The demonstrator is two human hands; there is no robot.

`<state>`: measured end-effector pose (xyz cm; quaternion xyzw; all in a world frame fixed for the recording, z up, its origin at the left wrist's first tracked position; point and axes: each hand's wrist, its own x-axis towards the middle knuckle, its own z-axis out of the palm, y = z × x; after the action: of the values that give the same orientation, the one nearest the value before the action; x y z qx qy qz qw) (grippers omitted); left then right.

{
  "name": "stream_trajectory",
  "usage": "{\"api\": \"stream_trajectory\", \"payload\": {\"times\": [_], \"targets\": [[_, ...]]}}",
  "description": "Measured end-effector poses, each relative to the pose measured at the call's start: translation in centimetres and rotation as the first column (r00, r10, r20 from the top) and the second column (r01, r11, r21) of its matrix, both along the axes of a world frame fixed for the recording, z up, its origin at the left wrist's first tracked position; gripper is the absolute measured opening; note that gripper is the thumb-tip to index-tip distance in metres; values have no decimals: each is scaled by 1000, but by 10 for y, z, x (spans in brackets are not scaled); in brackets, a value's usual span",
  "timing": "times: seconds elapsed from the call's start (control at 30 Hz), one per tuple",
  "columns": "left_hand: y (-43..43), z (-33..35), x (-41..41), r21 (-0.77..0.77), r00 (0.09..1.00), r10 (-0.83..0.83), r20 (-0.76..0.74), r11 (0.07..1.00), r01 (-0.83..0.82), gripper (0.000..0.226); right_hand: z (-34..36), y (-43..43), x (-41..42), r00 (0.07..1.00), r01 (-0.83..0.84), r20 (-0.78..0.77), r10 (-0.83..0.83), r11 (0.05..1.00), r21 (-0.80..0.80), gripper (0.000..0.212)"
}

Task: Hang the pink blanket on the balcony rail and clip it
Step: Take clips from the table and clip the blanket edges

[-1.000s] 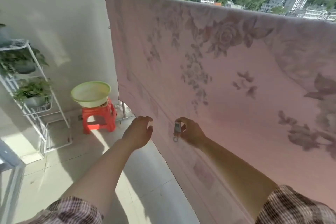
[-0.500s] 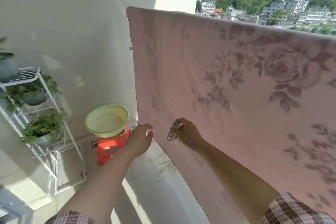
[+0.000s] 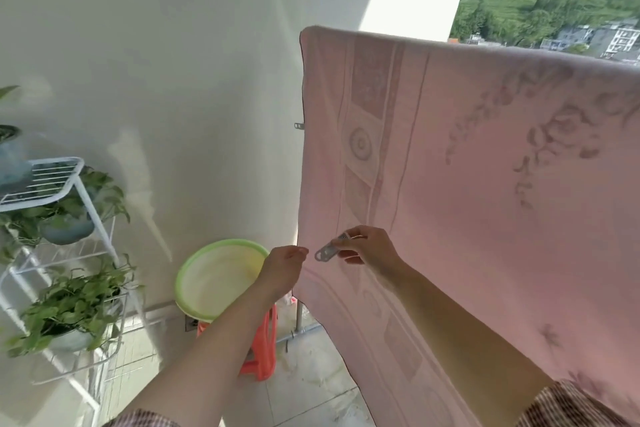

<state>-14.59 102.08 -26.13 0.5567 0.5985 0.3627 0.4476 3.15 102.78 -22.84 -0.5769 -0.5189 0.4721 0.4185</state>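
Note:
The pink blanket (image 3: 467,184) with a faint rose pattern hangs draped over the balcony rail, which it hides along its top edge. My right hand (image 3: 370,248) is in front of the blanket's left part and pinches a small grey clip (image 3: 329,251) that points left. My left hand (image 3: 282,269) is just left of the clip, near the blanket's left edge, its fingers loosely curled and holding nothing.
A green basin (image 3: 214,279) sits on a red plastic stool (image 3: 259,354) by the white wall. A white wire rack (image 3: 65,253) with potted plants stands at the left. A rail post (image 3: 298,315) shows below the blanket's corner.
My view has turned left and up, so the blanket's left edge now sits nearer the middle. The clip in my right hand has tilted from hanging down to pointing left toward my left hand.

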Motion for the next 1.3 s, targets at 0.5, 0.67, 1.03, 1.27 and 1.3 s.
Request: {"api": "stream_trajectory", "payload": {"times": [0.5,0.67,1.03,1.27,1.3], "targets": [[222,-47,-83,-274,941,-167,295,929,250,36,-42,230,-75,999,-5,-52,-5,980,-199,22],[303,-69,-105,-314,910,-317,267,864,394,30,-55,290,-98,998,61,15,-59,967,-247,6],[438,-126,-126,-540,858,132,497,821,187,20,-81,362,-145,665,78,741,91,979,-191,20],[446,-153,-77,-651,782,208,588,695,305,31,-72,407,-161,118,-279,985,128,956,-91,20],[446,-157,-73,-658,784,204,586,684,314,30,-71,417,-164,-12,-297,983,185,938,-180,20]]}}
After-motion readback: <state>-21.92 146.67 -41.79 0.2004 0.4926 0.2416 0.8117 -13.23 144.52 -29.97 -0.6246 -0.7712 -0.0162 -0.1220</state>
